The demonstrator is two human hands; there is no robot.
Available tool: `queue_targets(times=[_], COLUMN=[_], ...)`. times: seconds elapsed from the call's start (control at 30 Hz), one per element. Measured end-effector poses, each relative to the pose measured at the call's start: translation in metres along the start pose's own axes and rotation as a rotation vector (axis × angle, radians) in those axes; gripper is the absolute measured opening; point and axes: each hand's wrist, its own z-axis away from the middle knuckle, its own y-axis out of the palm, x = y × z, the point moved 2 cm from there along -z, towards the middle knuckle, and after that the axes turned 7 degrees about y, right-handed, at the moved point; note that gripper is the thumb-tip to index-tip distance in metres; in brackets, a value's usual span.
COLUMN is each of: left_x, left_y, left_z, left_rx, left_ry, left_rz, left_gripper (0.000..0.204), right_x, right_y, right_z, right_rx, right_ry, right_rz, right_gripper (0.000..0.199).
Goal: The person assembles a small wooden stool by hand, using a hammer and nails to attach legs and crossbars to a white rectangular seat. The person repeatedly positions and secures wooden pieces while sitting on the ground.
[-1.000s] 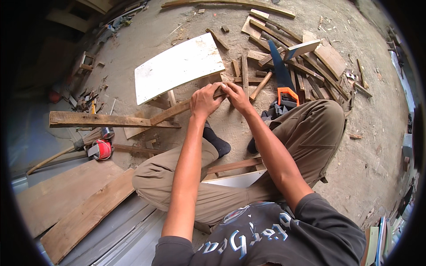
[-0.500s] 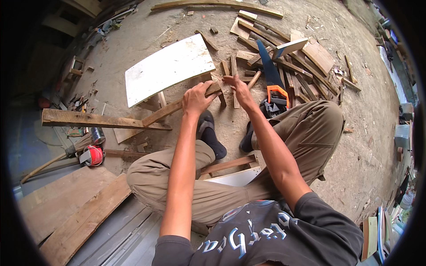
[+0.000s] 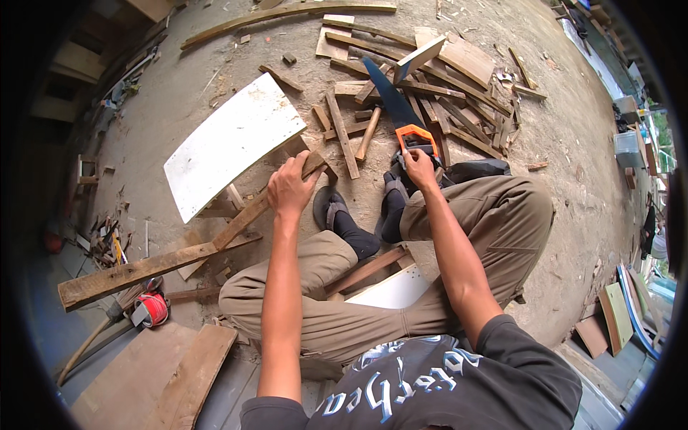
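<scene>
My left hand (image 3: 292, 185) is closed around a brown wooden strip (image 3: 244, 222); the strip's end sticks out past my fingers. Its lower end meets a longer wooden beam (image 3: 136, 275) at an angle. On the right, my right hand (image 3: 419, 169) has its fingers closed at the orange handle of a handsaw (image 3: 390, 97). The saw's dark blade points away from me over the scrap wood. Just beyond my left hand lies a white board (image 3: 233, 140), tilted on wooden pieces. A tool's wooden handle (image 3: 368, 135) rests left of the saw.
Offcuts and strips pile up around a plank (image 3: 466, 61) at the far right. A long batten (image 3: 287, 16) lies across the far floor. Near my left knee are a red reel (image 3: 153, 309) and planks (image 3: 197, 373). Between my legs sits a white panel (image 3: 390, 288).
My right hand has moved from beside the strip's end down to the saw handle. My left hand keeps its hold on the strip. The whole view has shifted and turned.
</scene>
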Motion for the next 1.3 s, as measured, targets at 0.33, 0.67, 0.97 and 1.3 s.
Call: queue_targets(times=[0.33,0.67,0.97,1.3], left_x=[-0.005,-0.008,-0.009,-0.007], left_y=[-0.005,0.0,-0.005,-0.012], left_z=[-0.004,-0.008,-0.006,-0.004], left_rx=[0.02,0.02,-0.004,0.024], left_ry=[-0.05,-0.045,-0.016,-0.082], left_rz=[-0.008,0.016,0.002,0.01], left_gripper=[0.044,0.045,0.044,0.048], right_x=[-0.022,-0.138,-0.152,-0.222], right_y=[-0.046,-0.072,-0.102,-0.076], right_z=[0.009,-0.037,-0.054,-0.084], right_rx=[-0.417,-0.157,-0.083,0.098], right_ry=[-0.036,0.444,0.58,0.33], right_rz=[0.401,0.294,0.76,0.949], right_gripper=[0.036,0.035,0.033,0.033])
